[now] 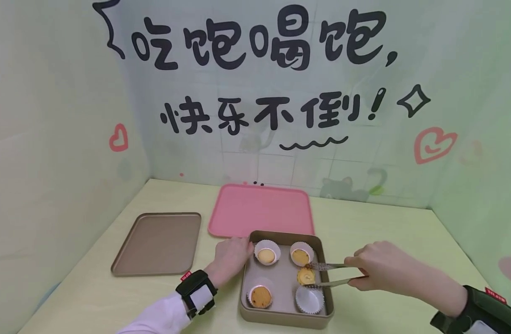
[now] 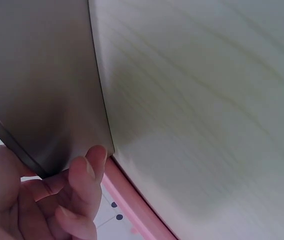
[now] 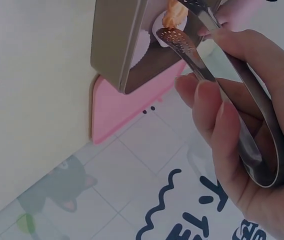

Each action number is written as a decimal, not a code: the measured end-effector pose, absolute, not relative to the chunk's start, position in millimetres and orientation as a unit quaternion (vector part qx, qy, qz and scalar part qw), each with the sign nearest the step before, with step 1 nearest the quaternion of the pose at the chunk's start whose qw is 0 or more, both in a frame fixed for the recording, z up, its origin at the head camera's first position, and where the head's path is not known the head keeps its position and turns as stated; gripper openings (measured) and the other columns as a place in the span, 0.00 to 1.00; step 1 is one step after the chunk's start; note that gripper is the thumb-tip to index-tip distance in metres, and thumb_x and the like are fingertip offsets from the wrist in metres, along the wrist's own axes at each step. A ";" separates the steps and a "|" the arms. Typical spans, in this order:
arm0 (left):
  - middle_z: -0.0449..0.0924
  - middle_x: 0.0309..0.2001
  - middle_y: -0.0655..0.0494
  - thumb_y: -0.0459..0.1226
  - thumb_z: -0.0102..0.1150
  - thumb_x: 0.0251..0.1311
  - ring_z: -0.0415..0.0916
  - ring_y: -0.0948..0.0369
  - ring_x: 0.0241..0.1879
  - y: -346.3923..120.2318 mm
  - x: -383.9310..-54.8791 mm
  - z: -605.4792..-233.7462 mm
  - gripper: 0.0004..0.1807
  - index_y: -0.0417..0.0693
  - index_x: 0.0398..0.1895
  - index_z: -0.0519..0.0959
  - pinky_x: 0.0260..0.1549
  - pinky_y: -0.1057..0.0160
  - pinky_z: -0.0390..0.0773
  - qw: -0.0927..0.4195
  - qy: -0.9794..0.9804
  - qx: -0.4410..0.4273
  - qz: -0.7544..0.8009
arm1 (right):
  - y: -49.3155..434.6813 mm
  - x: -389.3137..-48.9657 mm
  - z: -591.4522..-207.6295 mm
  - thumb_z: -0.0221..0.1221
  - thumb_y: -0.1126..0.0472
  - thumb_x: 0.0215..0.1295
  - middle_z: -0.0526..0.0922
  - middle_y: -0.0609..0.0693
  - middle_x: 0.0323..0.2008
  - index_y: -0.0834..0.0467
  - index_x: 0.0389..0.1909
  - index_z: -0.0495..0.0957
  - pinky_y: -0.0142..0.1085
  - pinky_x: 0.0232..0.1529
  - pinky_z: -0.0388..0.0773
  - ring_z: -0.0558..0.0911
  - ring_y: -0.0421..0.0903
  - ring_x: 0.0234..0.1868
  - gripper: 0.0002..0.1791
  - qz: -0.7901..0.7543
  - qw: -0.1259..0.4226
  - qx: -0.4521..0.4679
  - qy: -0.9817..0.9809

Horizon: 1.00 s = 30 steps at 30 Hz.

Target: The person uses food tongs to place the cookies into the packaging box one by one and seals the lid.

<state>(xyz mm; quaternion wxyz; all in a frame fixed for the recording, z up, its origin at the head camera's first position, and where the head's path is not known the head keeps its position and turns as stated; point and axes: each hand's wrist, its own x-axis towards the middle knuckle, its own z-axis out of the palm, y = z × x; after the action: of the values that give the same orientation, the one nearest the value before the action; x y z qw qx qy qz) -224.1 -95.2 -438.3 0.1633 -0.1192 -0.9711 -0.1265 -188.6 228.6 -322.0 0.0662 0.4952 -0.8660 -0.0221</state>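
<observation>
The two hands are apart, with a brown baking tin (image 1: 285, 318) between them. The left hand (image 1: 231, 256) grips the tin's far corner on its own side, thumb and fingers bent round the metal. The right hand (image 1: 376, 265) is clamped on a pair of metal tongs (image 1: 333, 266), which reach from it leftward over the tin's side. Between the tong tips sits a yellow cookie (image 1: 307, 276); whether it touches the tin's bottom I cannot tell.

Just right of the left hand, inside the tin, a white paper cup (image 1: 261, 246) holds a pale cookie (image 1: 265, 256). Nearer the person than the left hand, along that same side, a second cup holds a browner cookie (image 1: 261, 297). Left of the right hand, just beyond the tong tips, another cup holds a golden cookie (image 1: 300, 256). On the near side of the tongs is a paper cup (image 1: 309, 301) with its white bottom showing.

A flat brown tray (image 1: 158, 243) lies on the table (image 1: 376, 315) to the left of the left hand, apart from it. A pink tray (image 1: 261, 211) lies beyond the left hand, behind the tin. Dark bands (image 1: 193, 290) circle both wrists.
</observation>
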 end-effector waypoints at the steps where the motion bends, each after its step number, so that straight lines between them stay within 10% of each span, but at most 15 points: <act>1: 0.57 0.11 0.61 0.37 0.57 0.63 0.62 0.64 0.12 -95.4 -224.1 -438.7 0.17 0.48 0.17 0.66 0.08 0.62 0.66 0.166 -0.971 -0.121 -0.125 | 227.9 -187.3 -322.8 0.71 0.54 0.48 0.62 0.32 0.14 0.49 0.23 0.73 0.27 0.15 0.60 0.61 0.29 0.14 0.14 -0.025 0.059 0.497 -0.865; 30: 0.59 0.12 0.59 0.38 0.55 0.65 0.63 0.63 0.14 -93.8 -224.7 -435.7 0.20 0.48 0.14 0.65 0.10 0.61 0.68 0.137 -0.977 -0.111 -0.123 | 206.5 -190.8 -312.1 0.71 0.48 0.44 0.66 0.35 0.13 0.48 0.17 0.73 0.30 0.15 0.61 0.60 0.33 0.15 0.16 -0.103 0.027 0.492 -0.864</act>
<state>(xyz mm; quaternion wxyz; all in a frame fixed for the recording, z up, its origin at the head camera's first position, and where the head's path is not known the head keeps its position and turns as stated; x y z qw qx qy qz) -224.7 -93.8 -435.7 0.1365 -0.1111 -0.9767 -0.1226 -190.8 206.5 -312.1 0.0275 0.4922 -0.8639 -0.1028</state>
